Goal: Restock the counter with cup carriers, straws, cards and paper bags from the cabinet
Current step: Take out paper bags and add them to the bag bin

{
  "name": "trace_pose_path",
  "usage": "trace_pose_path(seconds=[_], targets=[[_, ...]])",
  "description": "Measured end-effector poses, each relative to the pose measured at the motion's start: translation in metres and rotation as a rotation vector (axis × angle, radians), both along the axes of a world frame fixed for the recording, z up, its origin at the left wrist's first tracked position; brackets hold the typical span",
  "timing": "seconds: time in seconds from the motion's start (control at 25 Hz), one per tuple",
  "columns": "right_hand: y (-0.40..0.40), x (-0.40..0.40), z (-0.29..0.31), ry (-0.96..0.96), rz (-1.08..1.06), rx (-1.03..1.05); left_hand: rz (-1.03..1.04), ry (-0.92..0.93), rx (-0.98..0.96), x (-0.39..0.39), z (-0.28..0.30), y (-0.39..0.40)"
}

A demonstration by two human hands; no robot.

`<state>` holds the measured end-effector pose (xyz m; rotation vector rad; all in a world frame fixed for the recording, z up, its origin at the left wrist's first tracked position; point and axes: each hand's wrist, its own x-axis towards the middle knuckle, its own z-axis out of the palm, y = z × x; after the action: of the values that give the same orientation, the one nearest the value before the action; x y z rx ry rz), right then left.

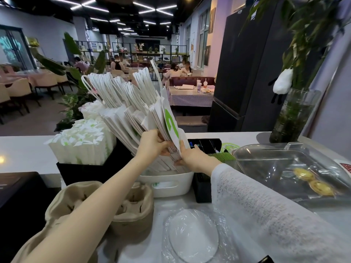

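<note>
Left hand [152,142] is in among the paper bags [133,111], fingers curled and pinching a wad of them near their lower edges, and the right hand [191,157] sits just at its four o'clock, thumb up along the front bag with the green mark, fingers tucked under the stack, so both are clamped on the same bundle. The bags stand tilted toward ten o'clock, handles fanned up high, their bottoms down inside the white tub [167,182]. At nine o'clock from the hands, wrapped straws [81,143] stand packed upright in a black box [85,172], touching the tub's left side. At three o'clock, a black divided organiser [204,144] holds a row of green-edged cards [223,156], right beside the right wrist. Down at seven o'clock, under the left forearm, two stacks of pulp cup carriers [133,209] sit on the counter [22,152]. Five o'clock, a plastic-wrapped stack of round white lids [191,236]; out past the right sleeve, a clear pastry case [284,168] with egg tarts [321,186] inside.
</note>
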<state>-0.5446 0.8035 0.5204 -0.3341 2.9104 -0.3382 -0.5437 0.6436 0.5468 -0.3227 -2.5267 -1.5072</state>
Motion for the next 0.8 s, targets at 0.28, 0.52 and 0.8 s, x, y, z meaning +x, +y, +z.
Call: trace_pose_path(seconds=[0.28,0.52,0.8], targets=[[0.003,0.008,-0.004,0.276,-0.041,-0.195,-0.017,0.059,-0.061,0.016,-0.021,-0.008],[-0.013,0.013,0.014,0.46,-0.002,-0.254,-0.048,-0.026,-0.127,0.016,-0.026,-0.026],[-0.032,0.008,0.003,0.428,-0.05,-0.309,-0.26,-0.038,-0.547,0.011,-0.062,-0.034]])
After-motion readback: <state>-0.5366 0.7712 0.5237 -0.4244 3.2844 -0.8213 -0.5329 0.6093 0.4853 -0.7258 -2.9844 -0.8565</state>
